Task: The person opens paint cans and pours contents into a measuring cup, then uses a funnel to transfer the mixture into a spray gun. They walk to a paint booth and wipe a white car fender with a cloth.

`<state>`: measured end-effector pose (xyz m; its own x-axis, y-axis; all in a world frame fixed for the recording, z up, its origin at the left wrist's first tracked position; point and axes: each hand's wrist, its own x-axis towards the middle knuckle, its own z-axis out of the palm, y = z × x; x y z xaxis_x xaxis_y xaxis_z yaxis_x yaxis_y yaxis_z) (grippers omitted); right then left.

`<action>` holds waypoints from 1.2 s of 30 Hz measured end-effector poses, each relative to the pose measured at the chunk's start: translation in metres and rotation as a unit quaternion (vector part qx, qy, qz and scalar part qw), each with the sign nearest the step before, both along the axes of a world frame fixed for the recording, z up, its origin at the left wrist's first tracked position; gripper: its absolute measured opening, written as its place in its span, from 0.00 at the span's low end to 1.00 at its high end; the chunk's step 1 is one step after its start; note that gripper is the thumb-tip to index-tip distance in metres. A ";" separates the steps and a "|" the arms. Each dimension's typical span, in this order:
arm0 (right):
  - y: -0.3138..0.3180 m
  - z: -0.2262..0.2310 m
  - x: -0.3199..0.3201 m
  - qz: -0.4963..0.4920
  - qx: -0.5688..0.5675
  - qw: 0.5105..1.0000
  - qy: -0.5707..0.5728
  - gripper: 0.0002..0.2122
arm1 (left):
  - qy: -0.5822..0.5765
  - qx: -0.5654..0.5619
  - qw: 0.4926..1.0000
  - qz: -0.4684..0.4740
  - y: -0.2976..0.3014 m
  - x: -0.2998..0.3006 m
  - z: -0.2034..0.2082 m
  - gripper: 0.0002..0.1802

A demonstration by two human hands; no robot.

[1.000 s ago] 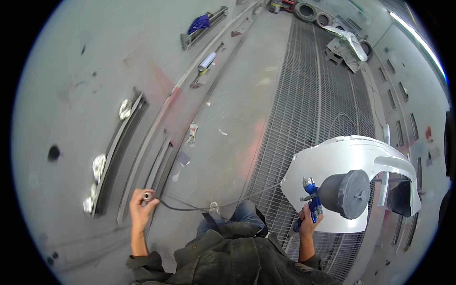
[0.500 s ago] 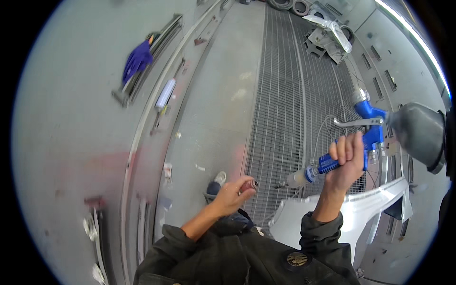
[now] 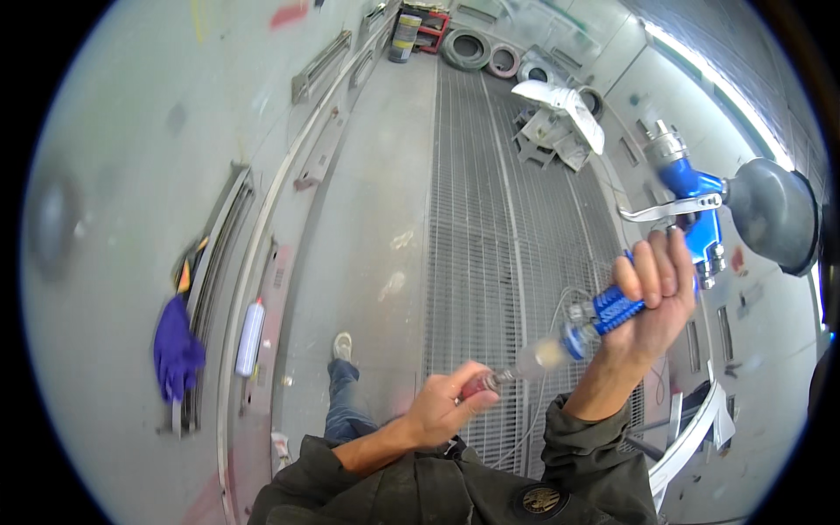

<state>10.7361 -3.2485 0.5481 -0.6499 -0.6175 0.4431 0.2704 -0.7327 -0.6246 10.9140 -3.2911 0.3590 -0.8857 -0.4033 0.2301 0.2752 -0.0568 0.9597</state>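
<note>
My right hand [image 3: 652,306] is wrapped round the grip of a blue paint spray gun [image 3: 696,185], fingers below its silver trigger lever. A dark grey cup [image 3: 770,214] sticks out from the gun's right side. Below the grip hangs a clear inline air filter [image 3: 544,357] with a metal fitting at its end. Pinched in my left hand [image 3: 436,409] is a reddish air hose coupler [image 3: 477,385]. The coupler's mouth meets that fitting in line; whether it is locked on, I cannot tell.
A white car panel [image 3: 700,442] stands close at my lower right. Floor grating [image 3: 468,227] runs ahead to a stand with white parts [image 3: 564,109] and several tyre-like rings [image 3: 465,50]. Purple gloves [image 3: 178,350] and a white bottle [image 3: 250,339] are along the left wall.
My left hand has brought the coupler right to the filter's end fitting, closing the gap between them. The view has tilted up and shifted, and the white panel now shows less.
</note>
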 end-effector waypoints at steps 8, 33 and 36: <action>-0.171 0.043 -0.072 0.183 -0.148 0.971 -0.044 0.10 | -0.002 0.218 0.941 -0.261 -0.163 -0.068 0.058 0.18; -0.354 -0.058 -0.536 -0.510 0.134 0.848 0.059 0.24 | -0.085 0.065 0.799 -0.592 -0.427 -0.666 -0.061 0.14; -0.342 -0.067 -0.591 -0.603 0.201 0.772 -0.003 0.19 | -0.097 0.045 0.725 -0.681 -0.419 -0.725 -0.067 0.19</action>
